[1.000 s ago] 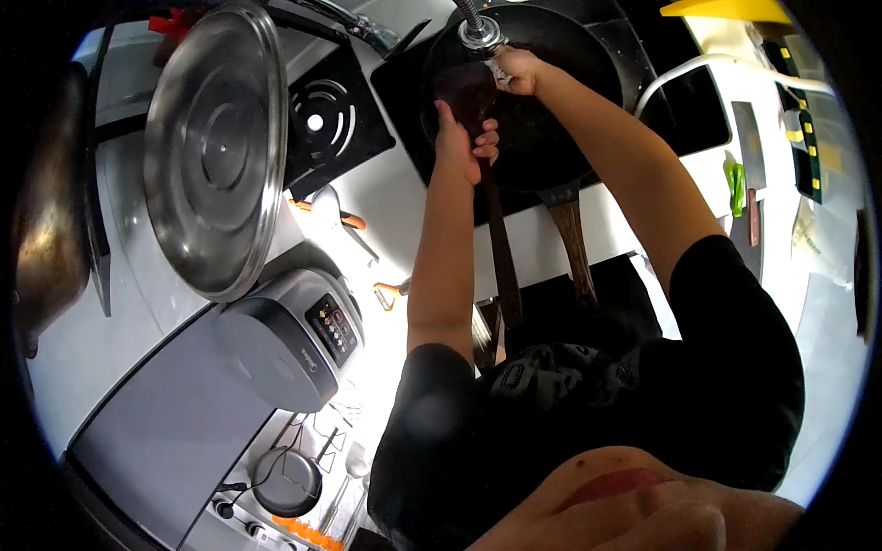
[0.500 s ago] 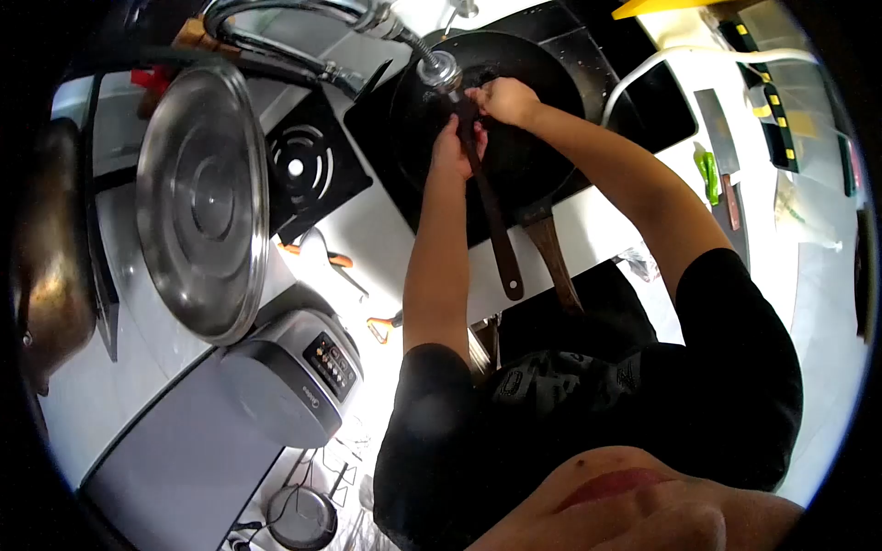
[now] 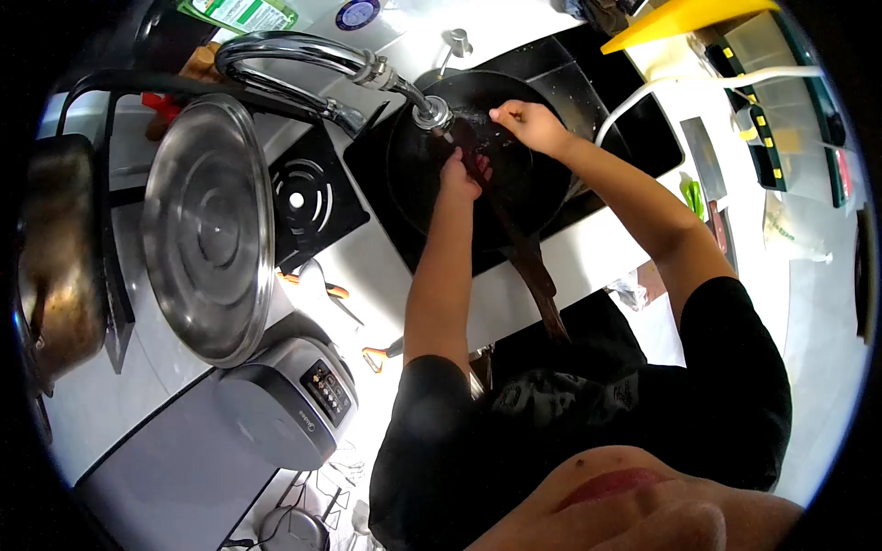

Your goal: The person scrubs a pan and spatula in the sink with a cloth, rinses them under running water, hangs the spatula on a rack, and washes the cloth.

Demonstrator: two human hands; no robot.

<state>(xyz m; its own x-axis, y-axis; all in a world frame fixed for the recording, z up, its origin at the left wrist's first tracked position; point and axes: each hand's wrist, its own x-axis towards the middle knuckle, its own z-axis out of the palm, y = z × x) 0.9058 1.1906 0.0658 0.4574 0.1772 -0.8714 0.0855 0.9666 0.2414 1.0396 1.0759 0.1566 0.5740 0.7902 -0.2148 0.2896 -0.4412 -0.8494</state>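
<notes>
A dark frying pan (image 3: 524,197) lies in the black sink (image 3: 367,174), its wooden handle (image 3: 553,317) towards me. My left hand (image 3: 466,174) is closed round a dark brown spatula (image 3: 516,241), whose head is beneath the chrome faucet's spout (image 3: 433,114) and whose long handle slants down over the sink's front edge. To the right, over the pan, my right hand (image 3: 531,127) is raised with its fingers curled and pressed together. Whatever lies between those fingers is too small to make out.
A large metal lid (image 3: 209,230) stands at the left, beside a metal pot (image 3: 62,257). A rice cooker (image 3: 294,399) is lower left. At the right are a knife (image 3: 704,156), a green pepper (image 3: 693,197) and a white hose (image 3: 652,84). Something yellow (image 3: 684,26) juts in above.
My right hand has moved off the spatula to the right. My left hand still holds the spatula, now turned with its handle further right. The view has shifted, showing more behind the faucet.
</notes>
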